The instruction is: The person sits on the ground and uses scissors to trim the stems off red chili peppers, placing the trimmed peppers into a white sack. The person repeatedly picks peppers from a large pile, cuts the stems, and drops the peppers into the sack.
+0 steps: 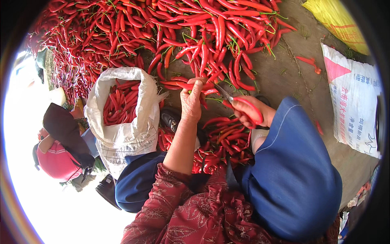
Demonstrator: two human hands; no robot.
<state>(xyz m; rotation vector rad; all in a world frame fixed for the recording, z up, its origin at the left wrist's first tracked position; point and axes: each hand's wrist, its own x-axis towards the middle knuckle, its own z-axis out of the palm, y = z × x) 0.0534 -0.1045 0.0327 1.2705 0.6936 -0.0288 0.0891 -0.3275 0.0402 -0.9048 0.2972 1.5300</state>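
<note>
My left hand grips several red chili peppers at the near edge of a large heap of chili peppers. In my right hand is a pair of scissors with red handles. Their metal blades point at the peppers in my left hand; whether they touch a stem I cannot tell. Left of my left arm stands a white woven sack with its rim rolled down, partly filled with red peppers. More peppers lie on the ground between my legs.
On the right lie a white printed sack and a yellow sack. Loose peppers are on the concrete floor. My dark shoe rests beside the open sack. A person in a pink top sits at the far left.
</note>
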